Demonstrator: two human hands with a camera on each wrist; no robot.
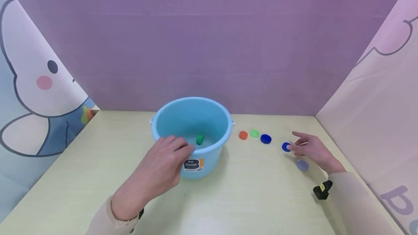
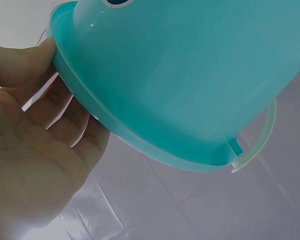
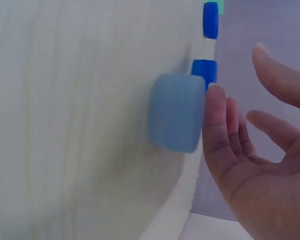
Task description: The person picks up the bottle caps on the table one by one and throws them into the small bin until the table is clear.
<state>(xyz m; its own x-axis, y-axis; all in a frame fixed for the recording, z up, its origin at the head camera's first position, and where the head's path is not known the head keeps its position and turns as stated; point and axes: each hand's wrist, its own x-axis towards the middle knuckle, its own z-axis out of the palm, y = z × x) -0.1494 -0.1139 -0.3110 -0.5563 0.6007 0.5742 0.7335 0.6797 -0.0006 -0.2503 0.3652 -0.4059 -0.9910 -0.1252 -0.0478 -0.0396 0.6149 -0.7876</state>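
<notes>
My left hand (image 1: pixel 166 160) grips the near rim of a light blue bucket (image 1: pixel 210 159); the left wrist view shows the thumb outside and the fingers behind the rim (image 2: pixel 140 145). Inside the bucket lies a green cap (image 1: pixel 200 140). Over at the right, my right hand (image 1: pixel 310 149) hovers by a row of bottle caps with thumb and fingers apart. Its fingertips overlap a small blue cap (image 1: pixel 286 147) in the head view. A pale translucent cap (image 1: pixel 302 165), large in the right wrist view (image 3: pixel 176 112), lies just nearer than that hand.
Further left in the row lie a dark blue cap (image 1: pixel 266 139), a light green cap (image 1: pixel 255 133) and an orange-red cap (image 1: pixel 243 135). A purple backdrop (image 1: pixel 209 46) rises behind the pale table (image 1: pixel 228 206), with printed panels on both sides.
</notes>
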